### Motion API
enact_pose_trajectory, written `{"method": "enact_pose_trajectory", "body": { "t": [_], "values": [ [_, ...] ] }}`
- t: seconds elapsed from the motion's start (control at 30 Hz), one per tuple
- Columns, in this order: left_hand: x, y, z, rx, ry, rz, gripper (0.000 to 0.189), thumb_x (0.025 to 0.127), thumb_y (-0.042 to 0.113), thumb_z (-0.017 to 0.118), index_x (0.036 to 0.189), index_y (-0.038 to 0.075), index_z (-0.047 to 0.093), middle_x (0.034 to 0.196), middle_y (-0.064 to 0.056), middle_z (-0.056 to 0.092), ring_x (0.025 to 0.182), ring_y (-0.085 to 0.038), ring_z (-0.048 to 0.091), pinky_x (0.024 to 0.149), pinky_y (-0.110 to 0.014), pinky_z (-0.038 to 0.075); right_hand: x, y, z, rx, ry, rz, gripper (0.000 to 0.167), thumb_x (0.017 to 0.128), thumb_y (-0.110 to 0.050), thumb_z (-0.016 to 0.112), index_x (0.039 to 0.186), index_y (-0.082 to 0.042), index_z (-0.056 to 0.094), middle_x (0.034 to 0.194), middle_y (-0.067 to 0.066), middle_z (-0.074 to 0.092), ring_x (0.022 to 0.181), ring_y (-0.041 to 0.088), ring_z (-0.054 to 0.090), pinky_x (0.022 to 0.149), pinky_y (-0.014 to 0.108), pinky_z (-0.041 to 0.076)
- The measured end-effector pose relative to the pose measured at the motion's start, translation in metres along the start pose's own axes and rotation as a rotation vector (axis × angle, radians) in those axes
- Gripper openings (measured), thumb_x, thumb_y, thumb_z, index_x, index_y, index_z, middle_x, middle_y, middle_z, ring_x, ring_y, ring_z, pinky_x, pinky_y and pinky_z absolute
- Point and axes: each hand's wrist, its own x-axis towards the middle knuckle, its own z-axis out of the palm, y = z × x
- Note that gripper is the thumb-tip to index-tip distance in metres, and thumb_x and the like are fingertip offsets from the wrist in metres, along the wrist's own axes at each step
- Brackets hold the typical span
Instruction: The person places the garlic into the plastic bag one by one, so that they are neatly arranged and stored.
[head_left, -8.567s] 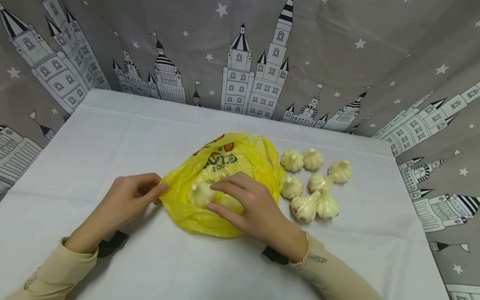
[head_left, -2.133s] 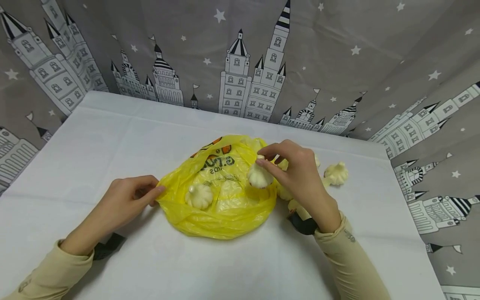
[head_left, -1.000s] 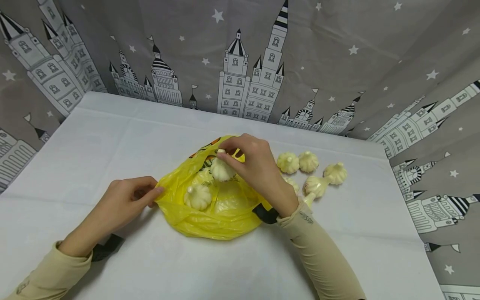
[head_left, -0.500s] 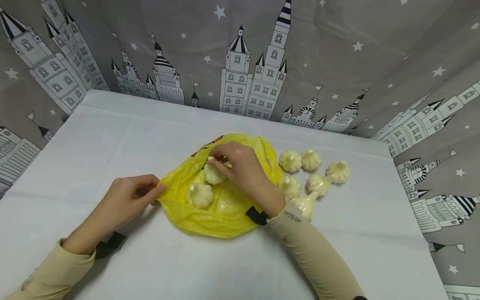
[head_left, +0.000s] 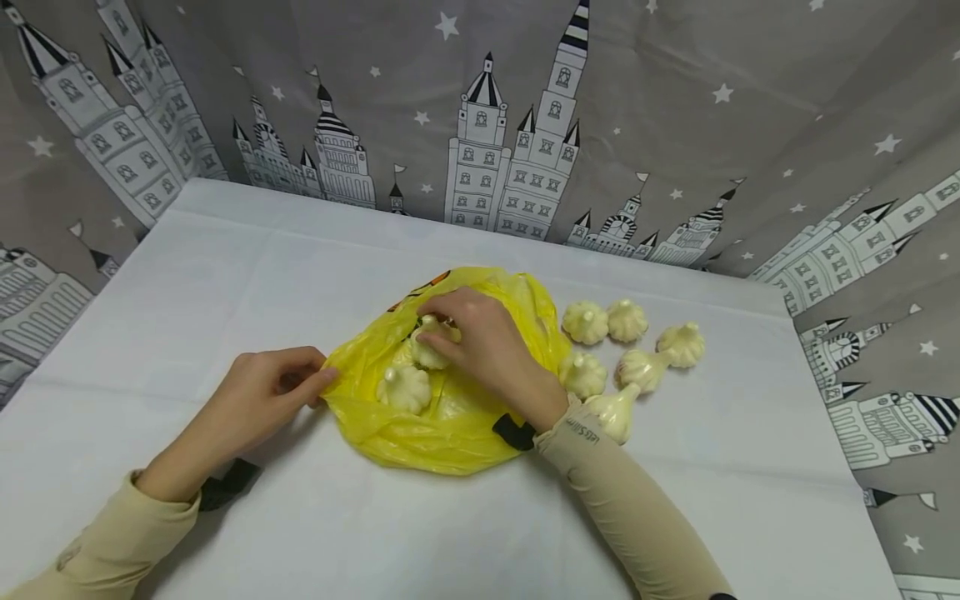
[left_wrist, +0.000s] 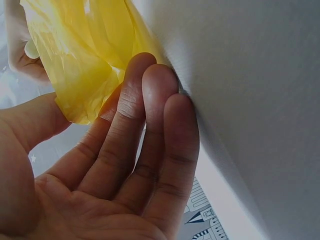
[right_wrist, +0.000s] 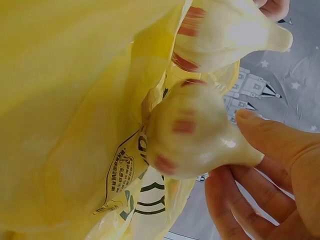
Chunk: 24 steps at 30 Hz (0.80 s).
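Observation:
A crumpled yellow plastic bag (head_left: 442,446) lies spread with its mouth turned up. My left hand (head_left: 262,400) pinches its left edge between thumb and forefinger; in the left wrist view the other fingers (left_wrist: 175,125) extend beside the plastic. Two garlic bulbs are inside: one garlic bulb (head_left: 405,389) at the left, another garlic bulb (head_left: 427,350) just behind it. My right hand (head_left: 483,342) is at this rear bulb. In the right wrist view, the thumb (right_wrist: 272,132) stands apart from the neck of that bulb (right_wrist: 195,130), with the fingers loosely spread.
Several more garlic bulbs (head_left: 585,322) sit in a cluster right of the bag, the nearest partly behind the right forearm. A white cloth (head_left: 300,258) covers the table. Behind hangs a grey curtain (head_left: 660,75) printed with castles and stars.
The right hand has carried a garlic bulb from the right side leftward into the bag, lowered it behind the first, and loosened its fingers. The left hand keeps its hold on the edge.

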Motion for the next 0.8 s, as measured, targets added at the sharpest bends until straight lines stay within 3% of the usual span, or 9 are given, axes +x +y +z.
{"method": "enact_pose_trajectory", "body": {
  "t": [0.37,0.63,0.8],
  "values": [
    [-0.0009,0.0001,-0.0004,0.005,0.011,0.014,0.017,0.105,0.027,0.068,0.093,0.016,0.074,0.07,0.009,0.068,0.062,-0.007,0.057,0.062,-0.025,0.043,0.0003,0.0021,-0.0019,0.004,0.008,0.049,0.035,0.096,-0.023,0.08,0.127,-0.009,0.074,0.122,0.005,0.075,0.109,0.019,0.068,0.095,0.033,0.055],
    [0.0003,0.001,-0.0004,0.001,0.0,0.008,0.017,0.105,0.028,0.068,0.094,0.016,0.074,0.07,0.008,0.067,0.063,-0.009,0.056,0.061,-0.026,0.043,0.0011,0.0041,0.0008,0.036,0.074,0.085,0.024,0.098,-0.024,0.079,0.115,-0.007,0.078,0.107,0.006,0.077,0.093,0.02,0.07,0.079,0.03,0.056],
    [-0.0003,0.0019,-0.0017,0.007,0.003,0.002,0.017,0.105,0.027,0.068,0.094,0.015,0.074,0.071,0.007,0.068,0.064,-0.01,0.059,0.062,-0.026,0.045,0.0025,0.0037,0.0009,0.091,0.056,0.067,0.018,0.098,-0.016,0.077,0.112,-0.004,0.079,0.103,0.007,0.077,0.085,0.018,0.069,0.077,0.029,0.057]
  ]
}}
